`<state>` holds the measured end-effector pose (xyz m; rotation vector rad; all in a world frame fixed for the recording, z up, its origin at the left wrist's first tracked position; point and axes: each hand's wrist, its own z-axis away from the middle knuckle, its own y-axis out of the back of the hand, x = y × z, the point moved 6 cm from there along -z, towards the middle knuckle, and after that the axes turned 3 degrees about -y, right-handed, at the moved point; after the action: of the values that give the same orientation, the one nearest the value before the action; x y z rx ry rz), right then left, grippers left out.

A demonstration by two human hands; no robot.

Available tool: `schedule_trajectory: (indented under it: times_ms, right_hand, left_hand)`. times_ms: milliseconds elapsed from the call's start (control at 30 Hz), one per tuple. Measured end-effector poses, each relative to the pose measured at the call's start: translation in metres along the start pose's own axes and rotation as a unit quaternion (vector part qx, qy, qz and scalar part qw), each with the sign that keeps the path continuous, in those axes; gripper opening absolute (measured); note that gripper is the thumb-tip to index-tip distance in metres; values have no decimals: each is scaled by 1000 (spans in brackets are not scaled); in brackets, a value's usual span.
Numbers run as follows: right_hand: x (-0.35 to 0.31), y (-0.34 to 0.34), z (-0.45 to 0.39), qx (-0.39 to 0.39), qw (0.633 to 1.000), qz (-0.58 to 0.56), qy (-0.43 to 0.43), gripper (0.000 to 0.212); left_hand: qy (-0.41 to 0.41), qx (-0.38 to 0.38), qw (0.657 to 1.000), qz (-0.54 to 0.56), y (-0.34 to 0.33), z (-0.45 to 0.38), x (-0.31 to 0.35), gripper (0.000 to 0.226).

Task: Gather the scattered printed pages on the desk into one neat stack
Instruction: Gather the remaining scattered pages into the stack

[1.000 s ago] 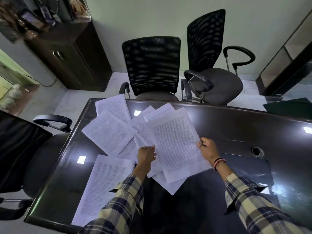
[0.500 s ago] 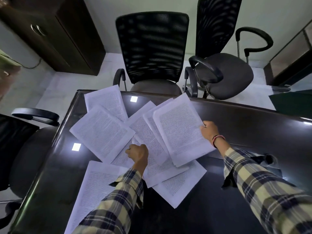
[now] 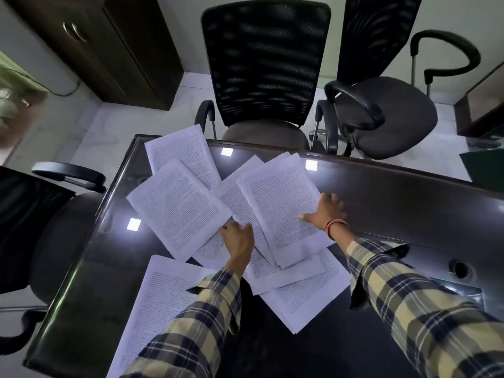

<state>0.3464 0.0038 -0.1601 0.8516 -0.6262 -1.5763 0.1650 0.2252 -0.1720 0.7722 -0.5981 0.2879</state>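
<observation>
Desk (image 3: pixel 381 203): dark, glossy top, ceiling-light reflections on it, round cable hole (image 3: pixel 460 269) near the right edge. Three chairs around it: mesh-back chair (image 3: pixel 266 61) at the far side, second chair (image 3: pixel 381 110) just right of it and turned away, dark chair (image 3: pixel 35 227) at the left end. Dark wood cabinet (image 3: pixel 103 42) against the far-left wall.

Printed pages (image 3: pixel 245 214) lie on the left half of the desk, fanned and overlapping, not squared up. Near page (image 3: pixel 163 301) sits by the front-left edge, partly under the left sleeve, overlapping nothing that I can see. Left page (image 3: pixel 177 208) overlaps the far-left page (image 3: pixel 182 154), which reaches the far edge. Top sheets (image 3: pixel 281 208) form the centre clump, several edges showing underneath, offset. Bottom page (image 3: pixel 305 298) sticks out toward the near side, under the clump.

Right hand (image 3: pixel 326 211): flat, fingers spread, palm down on the right edge of the top sheets, fingertips partly on the bare desk. Red band on the wrist.

Left hand (image 3: pixel 238 240): on the clump's left side where the left page's corner meets it, fingers curled down onto the paper; can't tell if it pinches a sheet or just presses.
</observation>
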Motion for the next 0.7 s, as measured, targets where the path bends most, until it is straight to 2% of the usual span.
schedule_trajectory:
  times_ms: [67, 167, 300, 400, 533, 567, 633, 667, 700]
  right_hand:
    - [-3, -7, 6, -3, 1000, -3, 11, 106]
    - [-4, -17, 21, -15, 1000, -12, 20, 107]
    - [7, -34, 42, -28, 998, -48, 10, 102]
    - [28, -40, 54, -33, 994, -101, -28, 95]
    - [66, -55, 55, -38, 975, -210, -61, 96]
    - [75, -57, 58, -41, 971, -227, -61, 87]
    - [84, -53, 65, -29, 971, -231, -55, 49]
    - [88, -48, 70, -18, 972, -230, -46, 41]
    - [91, -45, 71, -8, 974, -222, -32, 46]
  left_hand:
    - [-30, -15, 999, 12, -4, 3, 3, 24]
    - [-38, -59, 996, 58, -15, 13, 4, 31]
    - [12, -127, 985, 117, -37, 27, -14, 29]
    - [49, -169, 976, 124, -48, 41, -34, 33]
    - [111, -248, 960, 66, -52, 71, -64, 48]
    - [120, -259, 957, 54, -53, 80, -72, 49]
    - [147, -260, 952, 60, -54, 92, -84, 46]
    - [162, -255, 951, 72, -53, 100, -88, 44]
    - [170, -243, 952, 81, -51, 104, -91, 43]
